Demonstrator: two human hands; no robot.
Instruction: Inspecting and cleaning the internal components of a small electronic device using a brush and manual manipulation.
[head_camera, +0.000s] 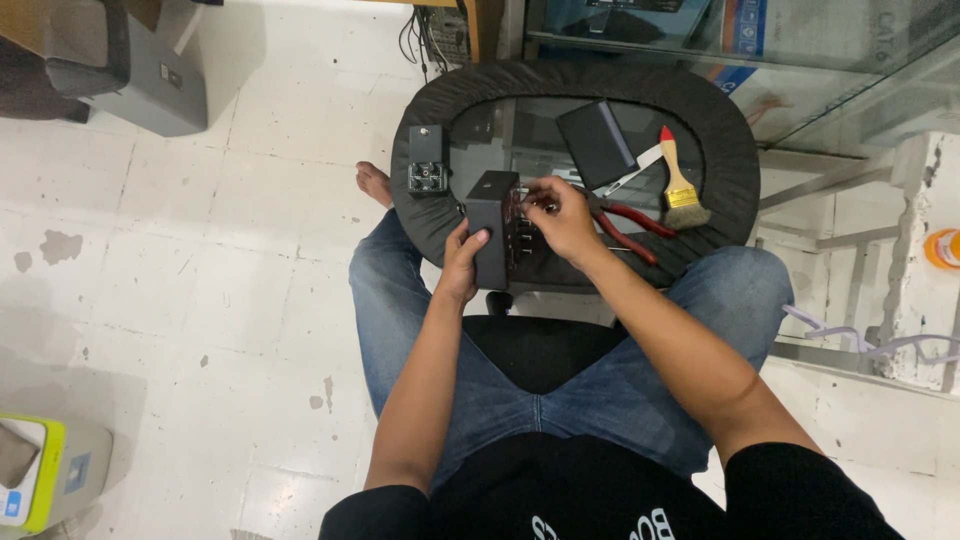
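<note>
At the near edge of the round stool (420, 215), a black box (492, 240) stands on end. Left hand (462, 262) grips its near side, fingers wrapped tight on it. Right hand (562, 218) is at the box's open face, fingertips pinched together on smth small, prob. a screw or wire; too tiny to tell. Red pliers (628, 222) lie just right of that hand, brush (680, 182) near the right edge, black cover (596, 145) toward the far edge, small module (427, 160) at the left edge.

matt black plastic box (492, 238) — glossy glass-topped table (520, 140), cloth rim.
</note>
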